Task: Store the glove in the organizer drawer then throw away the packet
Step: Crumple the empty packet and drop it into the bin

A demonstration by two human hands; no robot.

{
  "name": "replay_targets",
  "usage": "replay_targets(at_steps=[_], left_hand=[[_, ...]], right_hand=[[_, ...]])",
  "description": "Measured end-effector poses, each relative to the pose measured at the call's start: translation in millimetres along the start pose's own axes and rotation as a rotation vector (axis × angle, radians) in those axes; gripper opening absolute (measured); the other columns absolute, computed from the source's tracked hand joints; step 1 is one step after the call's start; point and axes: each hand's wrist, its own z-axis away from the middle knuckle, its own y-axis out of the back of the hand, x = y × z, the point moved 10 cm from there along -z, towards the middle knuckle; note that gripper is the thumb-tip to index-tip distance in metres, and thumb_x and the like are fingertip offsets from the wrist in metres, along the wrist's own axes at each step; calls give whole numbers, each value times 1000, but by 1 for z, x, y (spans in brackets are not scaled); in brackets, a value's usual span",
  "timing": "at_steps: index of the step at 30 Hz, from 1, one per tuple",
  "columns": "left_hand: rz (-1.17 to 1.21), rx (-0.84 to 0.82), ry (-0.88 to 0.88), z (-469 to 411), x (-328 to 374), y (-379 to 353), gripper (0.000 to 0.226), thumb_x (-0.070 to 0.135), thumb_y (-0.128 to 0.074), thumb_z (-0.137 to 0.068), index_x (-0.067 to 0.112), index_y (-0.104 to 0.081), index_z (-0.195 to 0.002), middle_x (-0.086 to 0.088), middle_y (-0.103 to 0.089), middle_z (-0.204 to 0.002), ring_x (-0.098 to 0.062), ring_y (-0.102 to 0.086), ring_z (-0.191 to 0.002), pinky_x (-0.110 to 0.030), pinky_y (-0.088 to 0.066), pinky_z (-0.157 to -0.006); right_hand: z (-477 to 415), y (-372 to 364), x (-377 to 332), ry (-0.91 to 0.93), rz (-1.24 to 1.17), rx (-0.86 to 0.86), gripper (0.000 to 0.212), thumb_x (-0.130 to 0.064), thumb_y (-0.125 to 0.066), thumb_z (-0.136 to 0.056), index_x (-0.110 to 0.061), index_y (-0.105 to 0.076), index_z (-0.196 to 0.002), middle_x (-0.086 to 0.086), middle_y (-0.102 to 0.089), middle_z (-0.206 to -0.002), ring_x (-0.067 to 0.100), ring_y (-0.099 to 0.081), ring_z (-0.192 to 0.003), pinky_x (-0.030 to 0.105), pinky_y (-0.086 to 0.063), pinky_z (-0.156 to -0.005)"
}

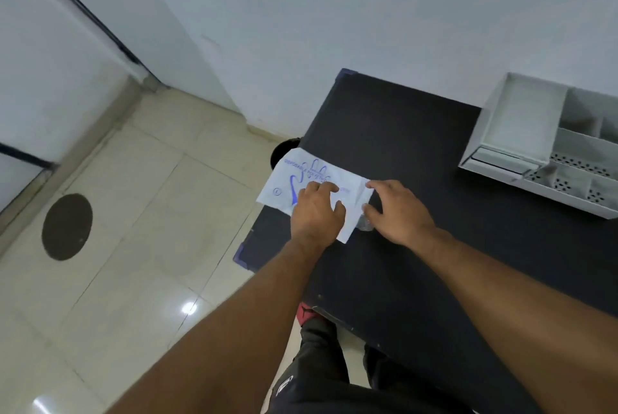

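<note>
Black table [418, 153] carries a white packet [301, 176] overhanging its left edge; white organizer [511, 126], seemingly open, far right.

Your bare left hand [317, 213] and bare right hand [399, 213] wear no gloves, rings or watch, and both forearms are uncovered with no sleeves in view. Below them you wear black fabric trousers [321, 367] with a small white printed logo near the waist. A red patch shows by the knee.
</note>
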Motion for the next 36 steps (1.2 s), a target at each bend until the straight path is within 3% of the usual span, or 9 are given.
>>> replay_targets(at_steps=[9, 13, 17, 20, 23, 27, 30, 33, 36], left_hand=[[52, -26, 278, -13, -116, 31, 76, 38, -67, -87, 25, -26, -149, -11, -37, -153, -35, -37, -139, -51, -44, -105], [566, -129, 469, -19, -141, 23, 56, 22, -63, -90, 19, -44, -142, 4, -59, -119, -16, -56, -104, -29, -44, -82], [567, -367, 271, -26, -121, 5, 37, 10, -55, -87, 20, -66, -122, 2, -71, -112, -20, -65, -105, -27, -48, -82], [492, -538, 109, -22, -102, -5, 36, 6, -48, -92, 14, -65, -123, -2, -69, -108, -16, -60, -96, -25, -45, -74], [573, -632, 113, -19, -99, -9, 31, -1, -47, -91, 6, -68, -113, -5, -69, -97, -18, -62, -89, -23, -51, -75], [938, -379, 423, -37, -137, 29, 24, 7, -61, -92, 9, -70, -114, -11, -75, -105, -15, -69, -81, -11, -48, -48], [834, -411, 487, -44, -150, 39, 41, 46, -57, -95, 24, -60, -130, -3, -68, -124, -17, -68, -97, -30, -49, -73], [929, -703, 438, -35, -130, 26, 57, 64, -54, -90, 31, -55, -136, -3, -66, -131, -26, -67, -112, -50, -40, -99], [1025, -669, 382, -41, -118, 35, 45, 55, -64, -88, 29, -64, -125, -6, -72, -123, -27, -68, -111, -45, -47, -96]], right_hand=[[-19, -60, -53, -112, -30, -155, 65, -46, -54, -93, -27, -32, -151, 7, -47, -148, 29, -49, -130, 43, -46, -102], [-28, -83, -70, -273, -137, -151, 72, -49, -54, -93, -26, -24, -155, 6, -43, -154, 30, -44, -136, 43, -40, -107], [-39, -90, -82, -413, -476, 10, 80, -58, -52, -91, -21, -24, -156, 4, -40, -156, 27, -40, -140, 36, -34, -109], [-44, -103, -92, -511, -764, 16, 89, -57, -62, -87, -21, -20, -156, -3, -45, -146, 21, -50, -127, 27, -41, -94], [-48, -111, -97, -556, -904, 15, 66, -36, -66, -89, -21, -38, -147, -3, -58, -120, 15, -63, -85, 21, -47, -55], [-49, -103, -94, -617, -1042, 134, 30, -4, -50, -85, -9, -66, -109, 13, -68, -91, 29, -62, -72, 26, -46, -52], [-50, -96, -116, -517, -1244, 40, 36, 16, -36, -75, 18, -60, -102, 19, -55, -75, 36, -54, -72, 30, -41, -57], [-54, -91, -140, -442, -1359, -14, 37, 10, -45, -89, -10, -72, -102, 14, -71, -86, 28, -68, -87, 36, -56, -74], [-59, -80, -152, -384, -1161, 53, 19, -7, -54, -96, -14, -69, -87, 9, -68, -82, 27, -66, -82, 37, -56, -74]])
